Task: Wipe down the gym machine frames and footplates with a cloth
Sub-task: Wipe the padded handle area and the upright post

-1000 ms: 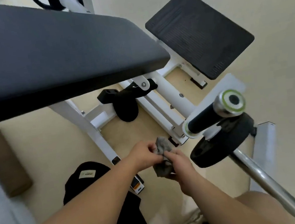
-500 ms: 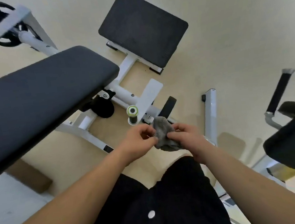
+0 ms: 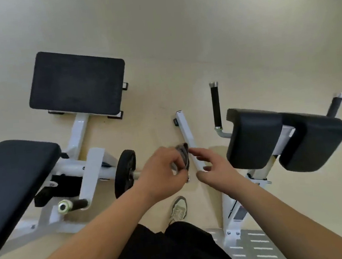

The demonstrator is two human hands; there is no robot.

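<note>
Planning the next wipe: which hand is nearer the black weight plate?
Left. The left hand, gripping the cloth, is just right of the weight plate; the right hand is farther right, by the white frame bar.

left hand (image 3: pixel 161 168) curled and gripping, right hand (image 3: pixel 215 167) loosely spread

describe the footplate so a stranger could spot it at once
Start at the long black bench pad on the left and follow its white frame away from the person. At its far end sits the footplate: a flat black rounded rectangle, thinner than the bulky cushions.
</note>
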